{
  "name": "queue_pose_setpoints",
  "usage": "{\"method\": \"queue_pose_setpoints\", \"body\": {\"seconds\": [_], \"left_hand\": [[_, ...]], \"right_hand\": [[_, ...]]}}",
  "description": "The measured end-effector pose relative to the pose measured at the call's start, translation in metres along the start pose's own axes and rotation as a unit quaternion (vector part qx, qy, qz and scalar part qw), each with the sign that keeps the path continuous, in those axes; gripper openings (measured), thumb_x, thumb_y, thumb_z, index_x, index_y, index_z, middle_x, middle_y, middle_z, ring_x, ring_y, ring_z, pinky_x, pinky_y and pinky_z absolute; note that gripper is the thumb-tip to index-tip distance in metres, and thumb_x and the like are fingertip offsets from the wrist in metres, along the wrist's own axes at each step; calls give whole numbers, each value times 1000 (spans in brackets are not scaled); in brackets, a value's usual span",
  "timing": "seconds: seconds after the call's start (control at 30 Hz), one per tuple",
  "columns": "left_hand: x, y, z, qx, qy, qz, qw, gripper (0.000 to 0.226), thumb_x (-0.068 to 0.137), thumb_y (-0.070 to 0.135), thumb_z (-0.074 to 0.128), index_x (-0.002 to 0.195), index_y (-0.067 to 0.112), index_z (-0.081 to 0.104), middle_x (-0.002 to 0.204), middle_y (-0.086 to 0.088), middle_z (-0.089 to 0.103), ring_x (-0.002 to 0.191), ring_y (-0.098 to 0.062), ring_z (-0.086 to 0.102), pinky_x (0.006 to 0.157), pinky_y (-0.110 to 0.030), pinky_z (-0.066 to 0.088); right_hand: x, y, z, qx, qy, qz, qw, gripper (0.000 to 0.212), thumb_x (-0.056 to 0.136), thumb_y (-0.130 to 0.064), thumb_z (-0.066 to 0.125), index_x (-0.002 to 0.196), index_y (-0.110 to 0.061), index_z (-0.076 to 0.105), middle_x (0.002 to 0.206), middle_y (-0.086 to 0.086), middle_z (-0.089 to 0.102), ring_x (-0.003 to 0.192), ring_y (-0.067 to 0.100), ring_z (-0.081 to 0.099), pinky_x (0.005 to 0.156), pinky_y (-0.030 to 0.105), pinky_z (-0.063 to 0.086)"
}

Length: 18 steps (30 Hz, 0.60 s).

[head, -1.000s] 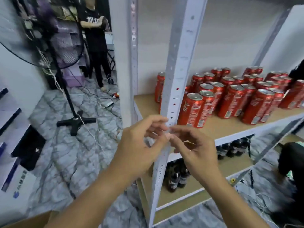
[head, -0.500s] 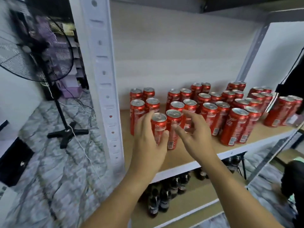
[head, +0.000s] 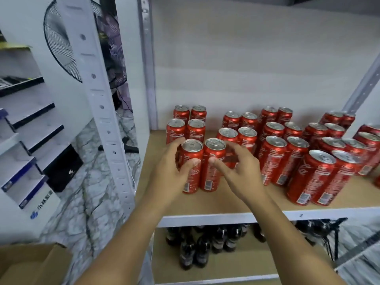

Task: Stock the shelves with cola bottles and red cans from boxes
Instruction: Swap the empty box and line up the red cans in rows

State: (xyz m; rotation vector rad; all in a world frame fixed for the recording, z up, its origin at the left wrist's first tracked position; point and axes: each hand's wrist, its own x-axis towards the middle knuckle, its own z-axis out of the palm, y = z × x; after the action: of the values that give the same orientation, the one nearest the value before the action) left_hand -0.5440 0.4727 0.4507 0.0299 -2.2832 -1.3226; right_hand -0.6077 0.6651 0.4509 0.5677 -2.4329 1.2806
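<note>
Two red cans stand side by side near the front left of the wooden shelf [head: 236, 199]. My left hand [head: 168, 177] grips the left can [head: 192, 175], fingers round its left side and thumb on its front. My right hand [head: 242, 173] holds the right can [head: 211, 177]: its thumb lies on the front and its blurred fingers curve round the right side. Several more red cans [head: 275, 153] stand in pairs behind and to the right. Dark cola bottles [head: 195, 251] stand on the shelf below.
A white perforated upright [head: 102, 112] of the rack stands just left of my left arm. An open cardboard box [head: 26, 264] sits at the bottom left on the marble floor. A standing fan [head: 61, 48] is behind the upright. White stepped display racks [head: 30, 124] line the left.
A second ago my hands were empty in front of the upright. They then brought two cans to the shelf's front left, where the cans now stand with my hands still round them.
</note>
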Motion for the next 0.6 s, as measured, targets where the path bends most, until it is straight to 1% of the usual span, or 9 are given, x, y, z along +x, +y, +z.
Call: {"method": "queue_pose_setpoints", "body": {"seconds": [0.07,0.17,0.23,0.3,0.37,0.43,0.53,0.6], "left_hand": [[-4,1,-3,-3,6,-2,1000,58,90,35,77,142,30,53,135,12,63,123,-5,61,106,-41,53],[-12,1,-7,-17,17,-4,1000,55,90,33,78,140,31,55,133,14,64,121,-4,62,104,-42,54],[-18,3,-11,-16,20,0,1000,52,91,30,77,139,32,56,131,17,65,120,-1,62,103,-39,55],[-24,6,-16,-30,21,3,999,50,93,26,76,139,31,57,128,19,66,118,2,62,102,-34,55],[-29,8,-20,-37,27,8,999,48,93,25,75,139,28,59,124,25,66,116,8,62,100,-22,53],[-32,7,-23,-39,37,12,998,49,93,24,75,139,26,59,121,31,64,114,13,60,96,-12,50],[-36,6,-25,-54,50,7,997,50,93,21,76,139,28,59,124,31,61,115,14,58,94,-9,49],[-39,6,-23,-73,56,0,996,53,91,22,77,136,39,55,124,31,60,115,15,59,93,-10,50]], "right_hand": [[0,-1,-1,11,-8,-3,1000,63,81,-58,74,134,-25,60,120,-9,68,105,7,64,92,37,56],[-5,-8,-1,39,-17,-9,999,55,82,-49,78,128,-24,63,112,-11,69,96,2,64,86,28,56],[-10,-11,1,57,-19,-13,998,51,81,-45,80,125,-24,64,109,-13,69,92,2,65,81,25,56],[-13,-14,4,76,-19,-15,997,51,80,-44,82,123,-24,64,107,-12,69,90,3,65,78,22,55],[-16,-16,9,92,-20,-18,995,50,79,-43,83,120,-25,64,108,-11,69,89,3,66,75,17,53],[-17,-19,12,103,-20,-21,994,50,78,-43,84,120,-26,63,108,-11,68,89,4,65,73,17,53],[-21,-19,14,108,-22,-29,993,52,78,-46,83,121,-28,61,110,-12,67,91,3,65,74,16,54],[-22,-18,15,118,-23,-32,992,55,77,-48,84,122,-29,59,113,-11,66,94,3,64,76,15,53]]}}
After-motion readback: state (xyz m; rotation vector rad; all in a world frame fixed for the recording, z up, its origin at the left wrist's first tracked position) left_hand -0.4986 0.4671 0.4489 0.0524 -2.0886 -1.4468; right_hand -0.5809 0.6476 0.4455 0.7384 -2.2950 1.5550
